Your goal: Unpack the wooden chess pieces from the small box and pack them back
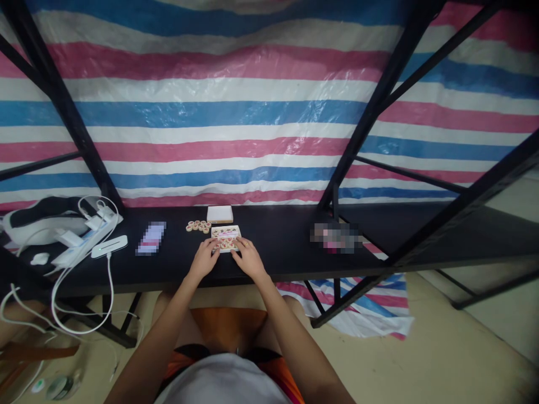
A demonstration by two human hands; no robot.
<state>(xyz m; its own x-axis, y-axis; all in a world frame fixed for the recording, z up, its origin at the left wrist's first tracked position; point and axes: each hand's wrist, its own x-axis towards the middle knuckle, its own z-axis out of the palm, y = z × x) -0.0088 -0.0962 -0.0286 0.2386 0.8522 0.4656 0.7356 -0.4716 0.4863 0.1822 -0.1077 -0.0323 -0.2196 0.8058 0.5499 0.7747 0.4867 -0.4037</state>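
Observation:
A small white box (226,229) of round Chinese chess pieces (228,244) lies on the black tabletop in front of me. The pieces carry red and dark characters, and a pinkish strip (227,234) crosses the middle of the box. My left hand (205,258) is at the box's near left corner, thumb apart from the fingers. At the near right corner, my right hand (249,257) reaches over the edge with its fingers spread. Both sets of fingertips touch the box or its pieces; which exactly is too small to tell. Several loose chess pieces (199,226) lie to the left.
Behind the box sits a white lid (219,214). A blurred phone (151,238) lies to the left, beside a power strip (80,241) with white cables and a white device (109,246). A blurred object (336,238) lies right. Black metal posts (357,134) frame the desk (278,241).

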